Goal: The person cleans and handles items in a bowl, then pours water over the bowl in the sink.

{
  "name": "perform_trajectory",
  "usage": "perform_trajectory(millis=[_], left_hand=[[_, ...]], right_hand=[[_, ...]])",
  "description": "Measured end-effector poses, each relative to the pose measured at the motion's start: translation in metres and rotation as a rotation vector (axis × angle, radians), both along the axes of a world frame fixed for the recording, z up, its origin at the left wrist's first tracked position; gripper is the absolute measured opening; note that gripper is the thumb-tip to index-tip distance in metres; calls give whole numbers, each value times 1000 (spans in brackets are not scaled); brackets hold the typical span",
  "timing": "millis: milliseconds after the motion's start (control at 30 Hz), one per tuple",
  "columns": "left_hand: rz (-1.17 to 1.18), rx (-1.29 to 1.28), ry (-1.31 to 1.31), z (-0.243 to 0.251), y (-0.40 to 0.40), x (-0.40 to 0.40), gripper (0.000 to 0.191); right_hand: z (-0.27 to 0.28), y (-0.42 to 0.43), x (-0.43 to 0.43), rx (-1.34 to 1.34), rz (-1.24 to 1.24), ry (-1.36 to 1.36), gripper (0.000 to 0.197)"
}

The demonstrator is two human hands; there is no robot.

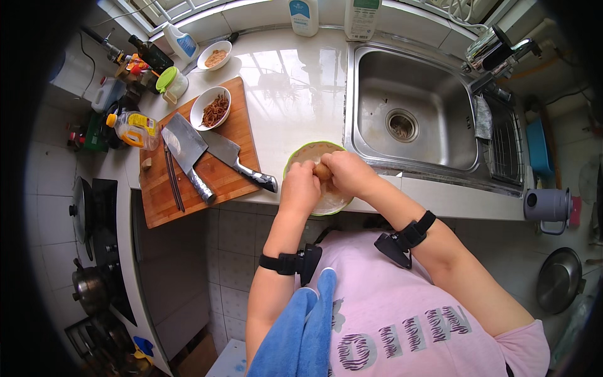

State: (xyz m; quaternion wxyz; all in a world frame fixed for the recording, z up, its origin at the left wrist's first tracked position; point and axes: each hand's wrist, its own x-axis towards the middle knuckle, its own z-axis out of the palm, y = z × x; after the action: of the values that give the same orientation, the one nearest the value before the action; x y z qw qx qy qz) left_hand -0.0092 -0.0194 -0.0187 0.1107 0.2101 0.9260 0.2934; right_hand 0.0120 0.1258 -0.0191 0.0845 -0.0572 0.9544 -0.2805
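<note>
Between the fingers of my left hand (301, 187) and my right hand (352, 170) is a brown egg (322, 171), gripped from both sides. Both hands are above a bowl with a green rim (311, 145), close to the counter's front edge. Something pale lies in the bowl, partly hidden by my hands. Left of the bowl, a wooden cutting board (245, 106) bears two cleavers; the handle of the nearer one (258, 177) points toward my left hand. Whether the eggshell is cracked cannot be seen.
The other cleaver (186, 141), dark chopsticks (173, 176) and a white bowl of brown shreds (197, 106) rest on the board. A steel sink (424, 80) lies to the right. Bottles, including an oil jug (141, 129), stand at left. A second white bowl (226, 47) is farther back.
</note>
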Motion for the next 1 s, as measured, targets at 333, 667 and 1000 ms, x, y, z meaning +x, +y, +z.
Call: perform_trajectory(millis=[333, 667, 1000], left_hand=[[9, 273, -202, 24, -19, -4, 19], [-23, -30, -21, -4, 2, 9, 29], [38, 236, -337, 23, -7, -5, 25]], right_hand=[[38, 13, 7, -344, -18, 24, 22], [-2, -11, 14, 88, 48, 20, 40], [18, 7, 5, -73, -23, 64, 10]])
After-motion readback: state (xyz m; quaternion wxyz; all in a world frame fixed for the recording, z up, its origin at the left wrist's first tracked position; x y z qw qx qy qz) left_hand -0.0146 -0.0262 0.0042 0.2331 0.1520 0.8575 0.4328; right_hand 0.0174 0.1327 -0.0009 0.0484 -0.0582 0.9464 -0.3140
